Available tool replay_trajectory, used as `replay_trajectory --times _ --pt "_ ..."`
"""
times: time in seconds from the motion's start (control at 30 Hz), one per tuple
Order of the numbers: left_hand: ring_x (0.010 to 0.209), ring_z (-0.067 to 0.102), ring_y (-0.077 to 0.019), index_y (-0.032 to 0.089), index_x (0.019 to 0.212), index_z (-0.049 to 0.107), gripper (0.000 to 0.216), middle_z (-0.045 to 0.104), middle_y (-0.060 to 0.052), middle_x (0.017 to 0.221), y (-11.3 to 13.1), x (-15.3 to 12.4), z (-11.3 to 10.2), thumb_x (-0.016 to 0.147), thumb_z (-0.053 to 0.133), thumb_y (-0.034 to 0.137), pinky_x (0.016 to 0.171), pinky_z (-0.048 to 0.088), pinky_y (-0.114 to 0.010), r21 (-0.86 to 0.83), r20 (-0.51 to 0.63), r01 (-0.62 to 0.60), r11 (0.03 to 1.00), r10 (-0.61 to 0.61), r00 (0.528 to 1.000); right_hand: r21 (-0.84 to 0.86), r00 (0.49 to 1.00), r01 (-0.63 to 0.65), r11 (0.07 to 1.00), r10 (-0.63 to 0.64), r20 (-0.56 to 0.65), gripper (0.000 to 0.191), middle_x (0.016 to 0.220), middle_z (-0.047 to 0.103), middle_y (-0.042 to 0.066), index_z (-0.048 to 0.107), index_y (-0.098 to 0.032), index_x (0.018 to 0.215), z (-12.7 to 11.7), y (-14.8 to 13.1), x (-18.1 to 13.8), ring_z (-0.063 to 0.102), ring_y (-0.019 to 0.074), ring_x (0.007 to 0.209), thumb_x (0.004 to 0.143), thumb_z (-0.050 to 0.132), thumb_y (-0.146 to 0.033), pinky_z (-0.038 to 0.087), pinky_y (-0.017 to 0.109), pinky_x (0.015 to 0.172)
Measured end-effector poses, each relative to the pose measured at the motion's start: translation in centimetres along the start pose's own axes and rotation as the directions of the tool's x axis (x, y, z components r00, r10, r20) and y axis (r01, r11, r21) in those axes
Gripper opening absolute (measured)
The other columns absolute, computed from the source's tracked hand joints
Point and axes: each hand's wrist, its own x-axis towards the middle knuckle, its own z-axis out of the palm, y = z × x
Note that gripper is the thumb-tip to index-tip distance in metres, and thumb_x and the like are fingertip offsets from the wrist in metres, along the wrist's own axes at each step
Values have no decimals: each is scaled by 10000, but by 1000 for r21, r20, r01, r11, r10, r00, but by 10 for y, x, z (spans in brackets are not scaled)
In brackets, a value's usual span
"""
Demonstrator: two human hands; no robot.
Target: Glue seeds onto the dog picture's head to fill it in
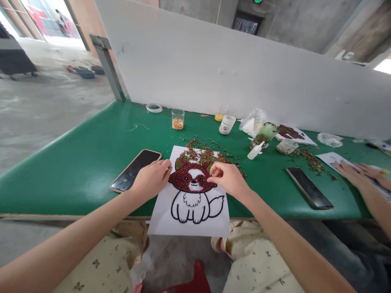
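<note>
Head view: dog drawing sheet [189, 221] lies at the green table's [76, 162] near edge. Left hand [152, 178] curled on its left edge; right hand [228, 178] pinched narrow on dog's head, contents unclear. Phone [136, 170] just left; loose seeds [210, 147] beyond.

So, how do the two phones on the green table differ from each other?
The left phone has a light tan rim; the right phone looks dark all over. The left phone's far end points right, the right phone's points left. The left phone lies close beside the left hand; the right phone lies apart from any hand. Both lie flat with dark screens on the table.
</note>
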Motion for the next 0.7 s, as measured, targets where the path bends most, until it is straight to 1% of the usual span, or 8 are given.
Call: replay_trajectory --times 0.03,0.1,0.17,0.23,0.3,0.43,0.57,0.7 --pt "881 570 -235 161 976 576 304 614 -83 891 2 2 3 925 296 268 794 431 -369 -28 -50 -78 997 77 996 -8 1000 7 1000 -7 3 110 624 658 -26 604 -197 709 1 -1 1 593 120 586 678 708 -186 410 229 584" --pt "969 526 -229 177 1067 583 301 594 -82 996 10 7 7 919 330 248 889 400 -398 -71 -111 -237 969 228 967 -26 1000 26 999 -26 14 67 668 668 -25 620 -204 744 4 1 3 589 113 603 719 670 -167 415 229 603" --pt "1046 481 -233 193 1129 578 312 568 -84 1079 19 11 12 907 359 213 911 393 -402 -104 -123 -347 932 334 934 -65 998 57 996 -56 13 57 722 676 -19 625 -208 753 5 5 5 591 114 638 748 634 -152 417 234 625" --pt "1094 448 -237 195 1100 603 303 558 -82 1108 26 13 16 895 380 187 935 380 -410 -131 -112 -404 905 391 913 -111 997 82 990 -82 1 57 743 672 -15 621 -209 742 6 10 7 590 121 669 762 617 -156 414 240 636" --pt "1105 439 -239 188 1060 625 284 568 -79 1094 29 15 20 887 400 179 950 370 -419 -153 -109 -409 899 396 912 -137 995 95 986 -98 -11 51 745 663 -12 615 -209 745 6 13 8 585 126 688 769 607 -164 410 243 640" --pt "1091 450 -229 204 1009 649 240 594 -64 1069 28 18 29 887 443 207 949 373 -414 -222 -145 -392 893 367 919 -156 992 118 981 -123 -19 53 747 648 -21 605 -212 755 5 13 12 567 115 693 779 591 -167 399 236 641" --pt "1033 490 -213 215 937 664 183 620 -48 1014 31 22 34 874 495 239 897 406 -384 -283 -166 -380 881 345 924 -195 989 141 971 -147 -20 67 746 639 -22 600 -213 748 7 10 17 555 112 699 783 576 -160 384 233 632" --pt "954 518 -204 195 872 660 149 630 -46 951 36 24 36 859 514 213 847 430 -371 -307 -167 -360 881 322 932 -207 988 147 967 -151 -4 70 752 639 -15 603 -210 753 9 8 22 552 116 704 783 566 -158 373 234 625"
